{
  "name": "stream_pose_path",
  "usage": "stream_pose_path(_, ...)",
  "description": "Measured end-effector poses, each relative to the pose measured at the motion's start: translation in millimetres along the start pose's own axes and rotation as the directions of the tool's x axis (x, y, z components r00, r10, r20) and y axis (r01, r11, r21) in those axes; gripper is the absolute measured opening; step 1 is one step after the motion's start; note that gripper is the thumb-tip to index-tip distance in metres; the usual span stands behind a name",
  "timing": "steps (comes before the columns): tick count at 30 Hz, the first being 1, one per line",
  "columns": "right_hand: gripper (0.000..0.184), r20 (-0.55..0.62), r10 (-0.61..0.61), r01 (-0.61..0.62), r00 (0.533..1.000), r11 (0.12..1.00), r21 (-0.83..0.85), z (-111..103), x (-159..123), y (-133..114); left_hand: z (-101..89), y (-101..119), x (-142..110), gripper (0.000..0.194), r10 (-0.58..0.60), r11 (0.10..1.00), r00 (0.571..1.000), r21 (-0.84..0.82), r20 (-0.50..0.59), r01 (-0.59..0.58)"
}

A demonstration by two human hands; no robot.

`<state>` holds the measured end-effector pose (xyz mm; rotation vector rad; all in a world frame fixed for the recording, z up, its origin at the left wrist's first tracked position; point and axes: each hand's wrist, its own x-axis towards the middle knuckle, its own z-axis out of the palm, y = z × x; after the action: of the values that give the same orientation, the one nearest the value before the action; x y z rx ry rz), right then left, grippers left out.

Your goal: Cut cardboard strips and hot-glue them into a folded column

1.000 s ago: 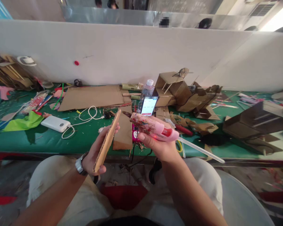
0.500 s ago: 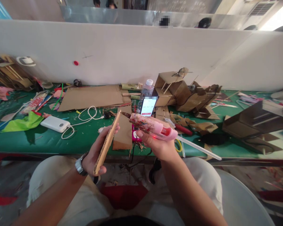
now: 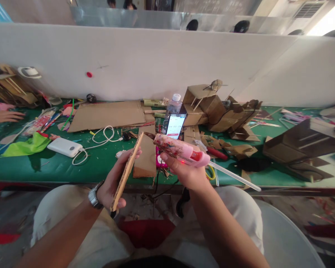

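My left hand (image 3: 111, 186) is closed around a cardboard piece (image 3: 127, 171), held tilted with its corrugated edge turned up. In my right hand (image 3: 185, 169) is a pink glue gun (image 3: 181, 150), smeared with residue near the front. Its dark nozzle (image 3: 149, 135) is at the far upper end of the cardboard edge; whether it touches, I cannot tell. A long clear glue stick (image 3: 236, 176) sticks out of the gun's back, and a small red light glows on its side. Beneath the hands, a cardboard strip (image 3: 144, 156) lies on the green table (image 3: 100, 169).
A phone (image 3: 175, 127) leans on a plastic bottle (image 3: 176, 102). Cardboard models (image 3: 203, 104) stand behind and to the right (image 3: 293, 147). A power bank (image 3: 63, 147), cable (image 3: 106, 136) and large cardboard sheet (image 3: 108, 114) lie left. Another person's hand (image 3: 5, 117) rests far left.
My hands, the cardboard and the glue gun have hardly moved. At the far left, the other person's hand has reached further in over the table.
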<state>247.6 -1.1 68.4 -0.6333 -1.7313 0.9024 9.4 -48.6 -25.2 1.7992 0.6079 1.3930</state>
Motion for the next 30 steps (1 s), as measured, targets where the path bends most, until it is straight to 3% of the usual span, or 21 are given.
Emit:
stream_pose_path(12, 0.033, -0.002, -0.057, 0.057, 0.998, 0.997, -0.042, 2, 0, -2, -0.4, 2, 0, 0.112, -0.011, 1.0, 1.0, 0.0, 0.01, 0.011)
stream_pose_path(24, 0.032, 0.0, 0.055, -0.055, 0.998, 0.996, -0.068, 3, -3, -2, 1.9, -3, -4, 0.123, -0.023, 0.999, 0.999, -0.026, -0.026, 0.022)
stream_pose_path(30, 0.034, 0.032, 0.025, -0.025, 0.999, 1.0, -0.011, 1, -4, 1, 0.0, -9, -6, 0.119, 0.008, 1.0, 1.0, -0.026, -0.019, -0.008)
